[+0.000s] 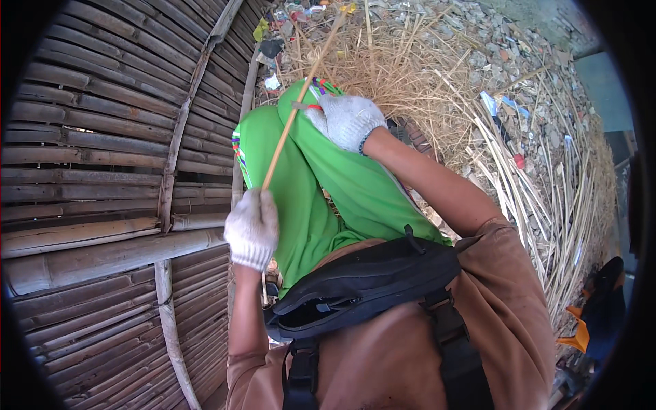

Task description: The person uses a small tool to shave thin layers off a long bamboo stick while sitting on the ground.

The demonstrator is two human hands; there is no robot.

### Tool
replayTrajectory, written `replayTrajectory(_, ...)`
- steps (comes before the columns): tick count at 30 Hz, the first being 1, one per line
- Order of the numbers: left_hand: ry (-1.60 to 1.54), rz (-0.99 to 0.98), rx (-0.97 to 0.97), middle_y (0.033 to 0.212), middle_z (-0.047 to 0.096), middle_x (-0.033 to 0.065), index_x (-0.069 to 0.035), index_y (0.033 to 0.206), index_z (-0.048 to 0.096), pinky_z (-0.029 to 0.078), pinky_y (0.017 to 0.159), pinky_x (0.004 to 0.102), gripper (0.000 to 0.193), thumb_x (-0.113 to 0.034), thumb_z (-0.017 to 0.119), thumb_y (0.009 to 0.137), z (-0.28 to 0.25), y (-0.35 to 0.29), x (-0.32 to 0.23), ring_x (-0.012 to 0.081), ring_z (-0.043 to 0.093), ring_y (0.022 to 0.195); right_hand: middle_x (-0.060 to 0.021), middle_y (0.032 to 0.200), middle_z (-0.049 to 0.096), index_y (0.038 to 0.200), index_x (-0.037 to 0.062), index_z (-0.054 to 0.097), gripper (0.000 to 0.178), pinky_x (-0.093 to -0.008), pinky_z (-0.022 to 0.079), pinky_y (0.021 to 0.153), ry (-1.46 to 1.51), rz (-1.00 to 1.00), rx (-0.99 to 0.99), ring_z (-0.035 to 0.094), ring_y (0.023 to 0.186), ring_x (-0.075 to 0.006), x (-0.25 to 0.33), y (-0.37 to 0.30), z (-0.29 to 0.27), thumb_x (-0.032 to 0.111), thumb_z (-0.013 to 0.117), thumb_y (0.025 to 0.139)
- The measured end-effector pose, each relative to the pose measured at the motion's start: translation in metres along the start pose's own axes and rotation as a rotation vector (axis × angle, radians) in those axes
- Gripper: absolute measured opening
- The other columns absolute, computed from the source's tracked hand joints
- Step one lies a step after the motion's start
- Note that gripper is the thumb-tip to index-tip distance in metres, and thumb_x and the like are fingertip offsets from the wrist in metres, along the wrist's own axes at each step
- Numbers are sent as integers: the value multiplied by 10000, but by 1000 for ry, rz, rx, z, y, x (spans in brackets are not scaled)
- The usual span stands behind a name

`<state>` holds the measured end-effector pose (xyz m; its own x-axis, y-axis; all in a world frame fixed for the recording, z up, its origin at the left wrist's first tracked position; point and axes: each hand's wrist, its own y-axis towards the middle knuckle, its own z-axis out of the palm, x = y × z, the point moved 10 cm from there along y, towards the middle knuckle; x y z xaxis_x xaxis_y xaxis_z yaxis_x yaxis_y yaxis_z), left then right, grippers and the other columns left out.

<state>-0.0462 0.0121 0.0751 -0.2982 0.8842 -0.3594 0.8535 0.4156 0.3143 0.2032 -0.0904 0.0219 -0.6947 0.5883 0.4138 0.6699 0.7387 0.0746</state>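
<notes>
A thin tan bamboo stick [290, 126] slants across my bent knees, its far end over the straw-littered ground. My left hand [252, 229], in a white knit glove, is closed around the stick's near end by my left thigh. Over my right knee, my right hand [348, 121], gloved the same way, grips a small knife [305, 106]. The knife's short grey blade lies across the stick, and a bit of red shows beside the glove. Most of its handle is hidden in my fist. Green trousers [355, 188] cover my legs beneath both hands.
A slatted bamboo wall [102, 130] rises close on my left. Ahead and to the right lie heaps of straw-like shavings [424, 75], long split strips [526, 205] and rubble with litter. A black bag [369, 287] sits across my waist. An orange object [578, 331] lies at far right.
</notes>
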Motion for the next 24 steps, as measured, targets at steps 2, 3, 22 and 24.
replayTrajectory(2, 51, -17, 6, 849, 696, 267, -51, 992, 665, 554, 692, 573, 293, -310, 588, 1105, 46, 48, -3, 489, 705, 783, -281, 1056, 775, 1159, 24, 697, 637, -613, 608, 863, 22, -14, 7, 773, 978, -464, 3, 3, 1, 595, 417, 1112)
replayTrajectory(3, 48, -17, 15, 853, 705, 269, -45, 946, 639, 552, 717, 588, 336, -335, 579, 1106, 61, 72, -13, 494, 709, 807, -237, 1120, 792, 1150, 31, 740, 634, -597, 617, 875, 9, 20, 14, 783, 975, -441, 0, 7, 6, 588, 445, 1082)
replayTrajectory(22, -78, -118, 68, 872, 710, 249, -33, 1099, 717, 567, 700, 503, 226, -216, 585, 1110, -10, -39, 3, 458, 713, 778, -246, 1073, 791, 1179, 36, 710, 746, -607, 619, 837, 33, 26, 65, 783, 950, -453, -3, 5, 11, 700, 384, 1086)
replayTrajectory(24, -50, -124, 60, 856, 704, 243, -24, 1121, 719, 564, 695, 492, 221, -197, 582, 1110, -31, -58, -4, 451, 707, 758, -245, 1074, 792, 1174, 36, 711, 744, -608, 619, 833, 34, 17, 39, 784, 944, -454, -5, 6, 12, 700, 388, 1085)
